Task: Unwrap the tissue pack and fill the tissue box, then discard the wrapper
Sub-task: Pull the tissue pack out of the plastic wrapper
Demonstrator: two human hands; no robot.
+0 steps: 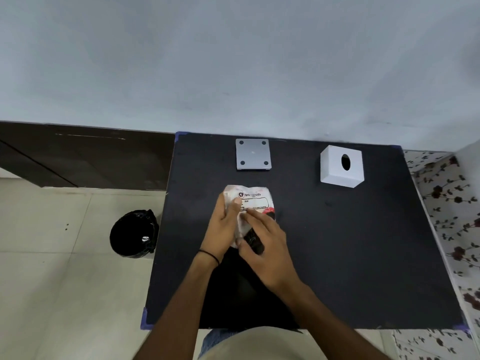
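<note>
A tissue pack [253, 200] in a white printed wrapper with red and black marks lies near the middle of the black table [337, 255]. My left hand [223, 227] grips its left side, thumb on top. My right hand [262, 245] pinches the wrapper at its near end, covering that part. A white tissue box [335, 168] with a dark oval slot stands at the back right of the table, apart from both hands. A grey square lid or base plate [253, 154] with a dark dot in each corner lies flat at the back centre.
A bin lined with a black bag [133, 233] stands on the tiled floor left of the table. A pale wall rises behind the table. A floral cloth [446, 203] lies along the right edge. A dark wooden panel [78, 154] sits at the back left.
</note>
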